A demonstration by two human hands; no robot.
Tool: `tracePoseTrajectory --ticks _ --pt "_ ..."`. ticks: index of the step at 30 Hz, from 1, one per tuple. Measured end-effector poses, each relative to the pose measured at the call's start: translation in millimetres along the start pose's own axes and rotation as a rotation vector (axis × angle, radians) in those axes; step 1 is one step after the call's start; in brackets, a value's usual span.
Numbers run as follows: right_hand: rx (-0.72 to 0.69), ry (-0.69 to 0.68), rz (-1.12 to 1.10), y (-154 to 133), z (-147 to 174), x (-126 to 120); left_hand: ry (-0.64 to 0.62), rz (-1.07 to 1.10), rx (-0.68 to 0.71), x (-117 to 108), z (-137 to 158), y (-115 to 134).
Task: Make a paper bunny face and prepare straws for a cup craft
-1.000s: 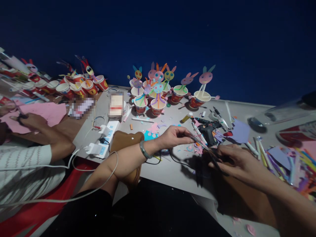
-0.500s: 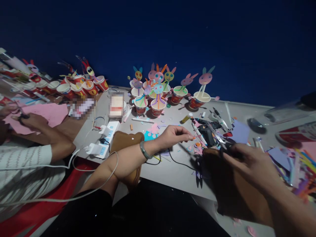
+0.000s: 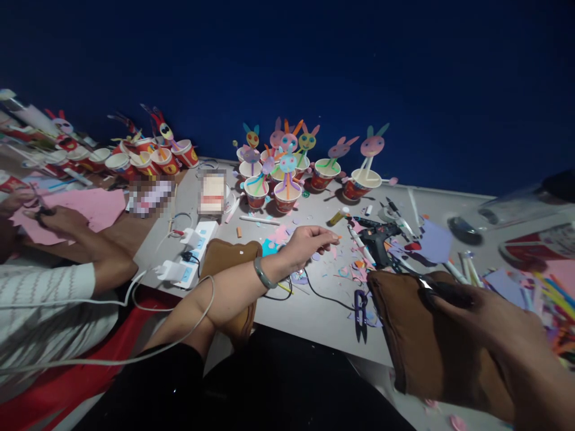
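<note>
My left hand (image 3: 309,246) is pinched over the middle of the table, with a tiny orange piece of paper (image 3: 338,237) at its fingertips. My right hand (image 3: 498,320) grips a pair of dark-handled scissors (image 3: 427,286) above a brown padded cloth (image 3: 417,341); fingers and blur partly hide them. Between the hands lie paper scraps (image 3: 357,269) in several colours and a black glue gun (image 3: 381,244). A second pair of scissors (image 3: 360,314), purple-handled, rests near the front edge. Beneath my left forearm is another brown padded cloth (image 3: 229,254).
Paper cups (image 3: 287,194) holding rabbit-faced straw figures stand along the back. A white power strip (image 3: 197,254) with cables sits at left. Further left, a co-worker's hand (image 3: 63,222) holds scissors over pink paper (image 3: 101,206). A clear bottle (image 3: 516,209) and coloured strips (image 3: 554,293) occupy the right.
My right hand, with the scissors, has moved right and towards me, uncovering the glue gun and more of the cloth. My left hand has shifted slightly left, still pinching the orange piece.
</note>
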State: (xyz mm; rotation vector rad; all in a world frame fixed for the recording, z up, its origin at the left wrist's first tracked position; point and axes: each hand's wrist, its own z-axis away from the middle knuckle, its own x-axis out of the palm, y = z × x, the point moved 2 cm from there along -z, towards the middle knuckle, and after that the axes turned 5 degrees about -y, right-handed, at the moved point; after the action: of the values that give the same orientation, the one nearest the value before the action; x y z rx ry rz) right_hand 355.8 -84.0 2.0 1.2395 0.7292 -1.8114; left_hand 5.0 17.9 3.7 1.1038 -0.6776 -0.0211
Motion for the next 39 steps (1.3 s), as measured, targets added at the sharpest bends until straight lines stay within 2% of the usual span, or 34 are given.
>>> tracePoseTrajectory --ticks 4,7,10,12,13,15,18,21,26,39 --pt "-0.065 0.02 0.012 10.1 -10.6 -4.4 0.02 0.004 -0.004 -0.1 0.2 1.4" --pt "-0.134 0.134 0.132 7.4 -7.2 -12.8 0.022 -0.001 -0.006 -0.2 0.4 2.1" --pt "-0.255 0.341 0.152 -17.8 13.8 -23.2 0.01 -0.019 -0.001 0.2 0.4 0.8" --pt "-0.413 0.432 -0.067 -49.1 34.5 -27.4 -0.01 -0.033 0.007 0.7 0.5 -0.9" --pt "-0.481 0.405 -0.231 -67.5 44.2 -27.4 -0.021 -0.04 0.012 1.0 0.7 -1.6" --pt "-0.568 0.261 -0.533 -106.4 58.8 -23.6 -0.039 -0.049 0.018 1.4 1.2 -2.6" --pt "-0.595 0.07 -0.842 -156.4 67.4 -14.9 -0.049 -0.062 0.025 2.0 2.4 -1.6" --pt "-0.549 -0.04 -1.093 -183.8 64.3 -8.4 -0.052 -0.058 0.044 3.0 3.5 1.5" --pt "-0.553 -0.064 -1.207 -194.9 56.5 -5.7 -0.057 -0.055 0.057 4.9 4.8 4.7" --pt "-0.514 -0.132 -1.226 -198.5 47.1 1.1 -0.074 -0.117 0.054 5.3 6.3 7.8"
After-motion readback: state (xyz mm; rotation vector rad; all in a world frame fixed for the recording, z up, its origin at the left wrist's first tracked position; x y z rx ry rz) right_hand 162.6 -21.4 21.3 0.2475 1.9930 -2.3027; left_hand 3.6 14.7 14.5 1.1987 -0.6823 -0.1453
